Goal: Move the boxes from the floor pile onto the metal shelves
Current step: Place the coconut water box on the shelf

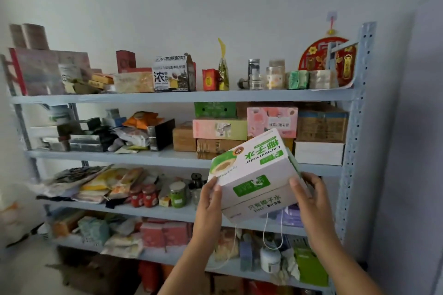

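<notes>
I hold a white and green coconut water box (256,175) upside down and tilted, in front of the metal shelves (182,97). My left hand (211,196) grips its left lower corner. My right hand (309,191) grips its right side. A white cord handle hangs from the box's underside. The box sits level with the second and third shelf boards, towards the right half of the rack. The floor pile is not in view.
Every shelf is crowded: cartons and jars on the top board, stacked pink, green and brown boxes (271,124) behind the held box, jars (177,195) and packets on the third board. The right upright post (354,127) stands close to a wall.
</notes>
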